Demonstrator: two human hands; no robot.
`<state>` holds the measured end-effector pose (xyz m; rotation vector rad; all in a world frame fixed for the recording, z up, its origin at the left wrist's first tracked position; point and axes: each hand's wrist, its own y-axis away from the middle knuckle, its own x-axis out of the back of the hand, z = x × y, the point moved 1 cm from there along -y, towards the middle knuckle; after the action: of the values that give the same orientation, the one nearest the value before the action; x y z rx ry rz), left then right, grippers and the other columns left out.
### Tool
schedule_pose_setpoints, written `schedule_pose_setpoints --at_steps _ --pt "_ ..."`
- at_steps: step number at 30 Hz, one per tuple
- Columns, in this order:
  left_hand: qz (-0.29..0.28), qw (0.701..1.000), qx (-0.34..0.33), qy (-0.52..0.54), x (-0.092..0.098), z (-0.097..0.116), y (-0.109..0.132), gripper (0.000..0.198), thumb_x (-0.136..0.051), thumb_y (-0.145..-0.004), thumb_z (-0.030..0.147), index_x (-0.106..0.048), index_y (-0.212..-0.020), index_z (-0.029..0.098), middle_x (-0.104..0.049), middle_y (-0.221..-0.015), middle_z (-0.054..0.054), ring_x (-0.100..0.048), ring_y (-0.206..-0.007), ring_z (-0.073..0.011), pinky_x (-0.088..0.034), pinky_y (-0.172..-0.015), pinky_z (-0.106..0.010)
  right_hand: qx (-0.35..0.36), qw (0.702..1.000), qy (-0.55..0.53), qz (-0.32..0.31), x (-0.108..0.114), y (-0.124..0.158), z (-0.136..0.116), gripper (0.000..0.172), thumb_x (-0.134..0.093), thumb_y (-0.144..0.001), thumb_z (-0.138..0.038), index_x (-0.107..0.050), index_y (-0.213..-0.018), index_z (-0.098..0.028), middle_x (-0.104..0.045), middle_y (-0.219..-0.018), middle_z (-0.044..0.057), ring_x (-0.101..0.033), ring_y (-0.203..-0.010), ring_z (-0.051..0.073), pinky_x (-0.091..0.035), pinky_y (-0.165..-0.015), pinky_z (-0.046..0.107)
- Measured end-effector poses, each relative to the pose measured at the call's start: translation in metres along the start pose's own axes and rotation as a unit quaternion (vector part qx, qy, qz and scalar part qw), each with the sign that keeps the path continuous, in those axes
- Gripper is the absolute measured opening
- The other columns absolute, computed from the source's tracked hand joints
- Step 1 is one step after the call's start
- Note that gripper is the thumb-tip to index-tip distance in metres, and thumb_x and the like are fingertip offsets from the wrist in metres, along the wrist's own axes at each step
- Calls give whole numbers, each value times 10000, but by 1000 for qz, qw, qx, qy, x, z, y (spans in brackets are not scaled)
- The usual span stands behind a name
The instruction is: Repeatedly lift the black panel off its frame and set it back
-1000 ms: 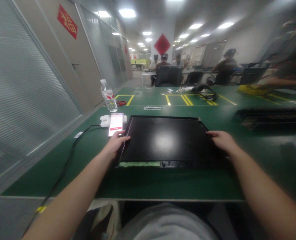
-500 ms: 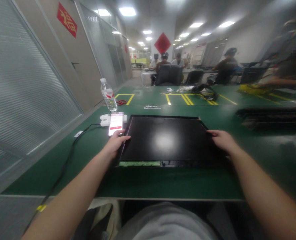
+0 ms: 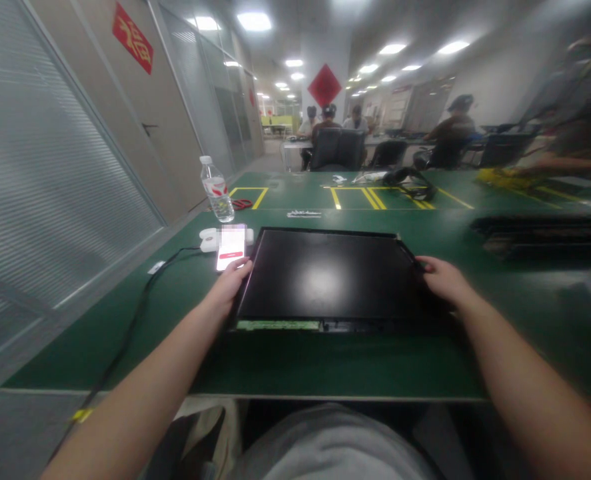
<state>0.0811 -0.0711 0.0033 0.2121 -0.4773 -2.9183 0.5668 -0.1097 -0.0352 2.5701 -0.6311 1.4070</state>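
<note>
From my end I saw a grey top (image 3: pixel 332 443) at 6 o'clock, its cloth rounding into a smooth dome and marked by soft creases. It looked like plain, thin fabric, though the blur down there left me unsure of the weave. At 8 o'clock I had the left forearm (image 3: pixel 135 387), bare right to the frame's edge, broad low down and tapering to a narrow wrist. The right forearm (image 3: pixel 525 367), at 4 o'clock, was just as bare and had the same taper. Farther in, the left hand (image 3: pixel 229 283) at 8 and the right hand (image 3: pixel 445 281) at 3 were bare and slim-fingered.
</note>
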Motion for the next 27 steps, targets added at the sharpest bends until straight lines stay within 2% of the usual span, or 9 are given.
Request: schedule_pose_setpoints --at_steps 4,6,8,11,16,20,23,27 --pt "-10 1000 -29 8 5 -6 -7 684 -773 -834 239 -467 -1445 205 -712 -705 -18 -681 -520 -186 -537 -482 -258 -9 1000 1 -4 0 1 -1 591 -665 -723 -197 -695 -1313 -199 -722 -1026 99 -666 -911 237 -509 -810 309" --pt "-26 999 -36 7 6 -6 -5 835 -839 -761 230 -420 -1483 237 -713 -703 -5 -680 -508 -194 -537 -467 -268 -12 1000 4 -4 1 1 -1 591 -669 -722 -202 -694 -1312 -200 -719 -1030 99 -664 -912 235 -509 -811 307" --pt "-47 998 -28 1 4 -5 -1 903 -878 -701 212 -425 -1481 254 -712 -688 6 -665 -473 -195 -536 -448 -278 -18 1000 8 -7 1 2 -2 593 -669 -726 -206 -690 -1318 -199 -716 -1042 100 -664 -915 235 -508 -812 306" --pt "-70 998 -10 -4 3 -2 4 799 -881 -679 202 -532 -1398 230 -721 -676 0 -658 -463 -188 -546 -458 -285 -27 999 15 -8 2 3 -4 602 -660 -737 -207 -677 -1338 -197 -711 -1080 106 -665 -921 234 -508 -816 306" --pt "-85 996 -24 -25 1 -2 8 462 -881 -657 244 -729 -1081 145 -748 -693 -55 -709 -582 -200 -553 -521 -262 -21 1000 16 -2 1 3 -4 580 -649 -740 -198 -692 -1319 -192 -723 -1062 111 -670 -903 239 -511 -811 313" --pt "-74 996 -34 -42 1 -2 10 315 -809 -630 175 -769 -941 141 -748 -680 -57 -708 -609 -205 -533 -529 -259 0 1000 18 13 0 2 -3 533 -655 -723 -189 -729 -1251 -201 -741 -997 97 -677 -849 225 -517 -755 294" --pt "-48 996 -43 -62 2 -2 7 277 -702 -594 128 -785 -859 141 -745 -670 -53 -709 -644 -221 -523 -547 -267 13 999 20 21 -1 1 -1 501 -654 -710 -171 -753 -1200 -206 -751 -965 93 -682 -821 218 -517 -720 279" --pt "-24 994 -83 -62 5 -2 -1 214 -669 -568 169 -777 -751 150 -756 -712 -62 -723 -769 -255 -541 -635 -289 18 999 22 15 -1 0 0 502 -659 -706 -176 -757 -1197 -207 -758 -967 93 -688 -834 226 -522 -728 289"
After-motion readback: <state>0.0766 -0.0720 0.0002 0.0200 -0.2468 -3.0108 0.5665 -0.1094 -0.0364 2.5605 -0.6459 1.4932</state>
